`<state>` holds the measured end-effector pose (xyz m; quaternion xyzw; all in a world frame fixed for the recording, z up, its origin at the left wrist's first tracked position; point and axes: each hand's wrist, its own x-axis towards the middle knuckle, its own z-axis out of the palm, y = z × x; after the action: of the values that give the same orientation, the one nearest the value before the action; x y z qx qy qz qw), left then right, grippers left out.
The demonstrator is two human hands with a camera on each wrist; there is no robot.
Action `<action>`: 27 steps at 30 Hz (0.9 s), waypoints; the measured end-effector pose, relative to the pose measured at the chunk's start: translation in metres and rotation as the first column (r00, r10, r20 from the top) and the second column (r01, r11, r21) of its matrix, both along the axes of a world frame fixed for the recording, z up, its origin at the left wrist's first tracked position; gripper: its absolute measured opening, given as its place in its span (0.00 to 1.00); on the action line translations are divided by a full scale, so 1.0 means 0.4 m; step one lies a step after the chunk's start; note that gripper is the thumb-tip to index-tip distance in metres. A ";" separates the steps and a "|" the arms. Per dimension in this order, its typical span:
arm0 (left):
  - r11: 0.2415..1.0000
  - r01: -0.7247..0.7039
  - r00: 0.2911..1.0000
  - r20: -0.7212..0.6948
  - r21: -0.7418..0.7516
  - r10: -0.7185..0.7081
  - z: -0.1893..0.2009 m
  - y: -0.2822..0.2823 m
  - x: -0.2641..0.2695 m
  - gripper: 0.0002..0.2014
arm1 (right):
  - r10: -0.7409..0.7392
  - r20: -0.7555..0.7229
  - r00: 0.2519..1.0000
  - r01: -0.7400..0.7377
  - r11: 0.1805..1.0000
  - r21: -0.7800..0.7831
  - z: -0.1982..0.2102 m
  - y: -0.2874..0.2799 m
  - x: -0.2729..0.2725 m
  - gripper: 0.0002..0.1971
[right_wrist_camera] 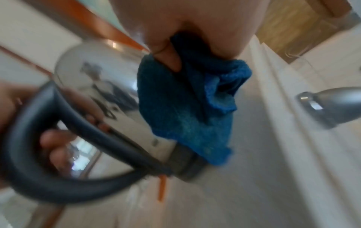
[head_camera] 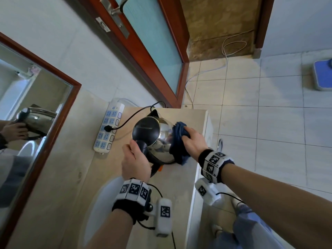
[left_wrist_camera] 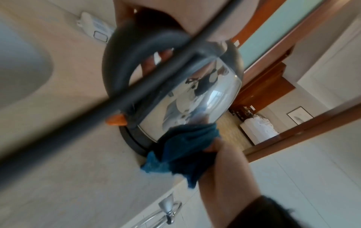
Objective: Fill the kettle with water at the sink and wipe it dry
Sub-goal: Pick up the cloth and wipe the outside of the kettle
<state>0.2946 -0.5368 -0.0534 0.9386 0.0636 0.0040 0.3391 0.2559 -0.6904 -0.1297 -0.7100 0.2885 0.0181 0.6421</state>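
A shiny steel kettle (head_camera: 161,141) with a black lid and black handle stands on its dark base on the beige counter (head_camera: 71,177). My left hand (head_camera: 135,162) grips the handle (left_wrist_camera: 117,74) at the kettle's near side. My right hand (head_camera: 193,139) holds a dark blue cloth (head_camera: 177,141) bunched against the kettle's right flank. In the left wrist view the cloth (left_wrist_camera: 185,151) covers the lower part of the steel body (left_wrist_camera: 199,98). The right wrist view shows my thumb pinching the cloth (right_wrist_camera: 185,108) beside the kettle (right_wrist_camera: 93,80).
A white power strip (head_camera: 108,126) lies by the wall with the kettle's black cord plugged in. A mirror (head_camera: 27,108) hangs at left, the sink basin (head_camera: 100,209) sits near me, and the counter edge drops to tiled floor (head_camera: 260,114) on the right. A towel bar (left_wrist_camera: 168,211) is mounted below.
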 end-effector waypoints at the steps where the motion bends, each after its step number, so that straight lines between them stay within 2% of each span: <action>1: 1.000 -0.017 0.999 0.042 -0.003 0.017 -0.001 -0.008 -0.003 0.19 | -0.027 0.055 0.998 0.025 0.999 0.039 0.028 -0.006 0.015 0.24; 4: 1.000 -0.014 0.988 0.155 0.011 0.012 -0.006 -0.016 -0.009 0.18 | -0.049 0.218 0.975 0.027 0.994 0.104 0.111 -0.015 0.059 0.22; 6: 1.000 -0.022 0.982 0.186 0.015 0.019 -0.014 -0.012 -0.008 0.17 | -0.014 0.267 0.964 -0.010 0.996 0.089 0.129 -0.014 0.079 0.20; 8: 0.999 -0.028 0.982 0.185 0.026 0.023 -0.020 -0.009 -0.003 0.17 | -0.018 0.236 0.972 -0.003 0.996 0.089 0.100 -0.017 0.087 0.19; 11: 1.000 -0.025 0.982 0.186 0.009 0.023 -0.027 -0.005 0.001 0.17 | -0.040 0.058 0.998 0.034 0.994 0.099 0.023 -0.037 0.080 0.17; 14: 0.997 -0.018 0.979 0.199 -0.070 0.032 -0.031 -0.001 0.000 0.18 | 0.046 -0.051 0.998 -0.043 0.997 0.062 -0.014 -0.064 0.084 0.16; 17: 0.994 0.063 0.978 0.206 -0.095 -0.042 -0.030 0.021 0.011 0.18 | 0.080 0.033 0.996 -0.083 0.991 0.102 0.022 -0.072 0.115 0.14; 21: 0.982 0.175 0.976 0.141 -0.068 -0.164 -0.028 0.072 0.051 0.20 | 0.070 0.185 0.980 -0.109 0.972 0.208 0.089 -0.078 0.162 0.18; 23: 0.976 0.210 0.972 0.120 -0.053 -0.202 -0.028 0.086 0.069 0.19 | 0.064 0.167 0.984 -0.104 0.966 0.239 0.084 -0.087 0.162 0.18; 27: 0.963 0.268 0.959 0.101 -0.030 -0.263 -0.018 0.086 0.090 0.20 | 0.097 0.034 0.995 -0.102 0.976 0.193 -0.005 -0.092 0.141 0.18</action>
<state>0.3307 -0.5022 -0.0604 0.9297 -0.0793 0.0024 0.3596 0.3123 -0.7272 -0.1319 -0.6576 0.2416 0.0696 0.7102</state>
